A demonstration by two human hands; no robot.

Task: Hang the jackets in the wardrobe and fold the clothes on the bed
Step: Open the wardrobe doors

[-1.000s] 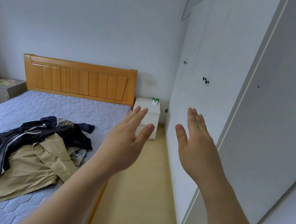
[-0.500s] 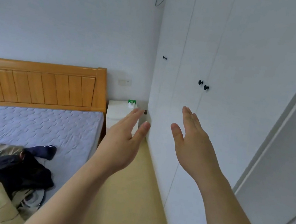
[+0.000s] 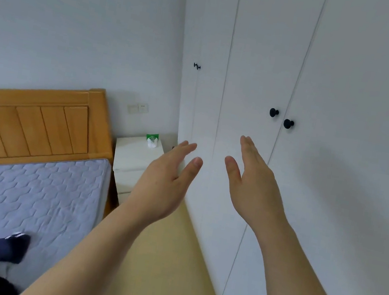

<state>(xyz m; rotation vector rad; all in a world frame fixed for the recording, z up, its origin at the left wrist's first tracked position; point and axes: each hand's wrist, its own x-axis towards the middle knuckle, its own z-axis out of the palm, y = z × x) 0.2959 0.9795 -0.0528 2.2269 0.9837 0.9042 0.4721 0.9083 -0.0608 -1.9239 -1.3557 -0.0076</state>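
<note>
Before the closed white wardrobe, the left hand and right hand hang raised and apart, fingers straight, palms facing each other, holding nothing. Two black knobs sit above the right hand. Crumpled jackets lie on the bed, lower left.

A pale wall rises beyond the left hand. Left of that hand stands the bed, with a wooden headboard and a quilted lilac mattress. Just behind its fingers is a white nightstand. Beyond the right hand, the white wardrobe carries black knobs. A yellowish floor lies below both hands, in soft, even light.
</note>
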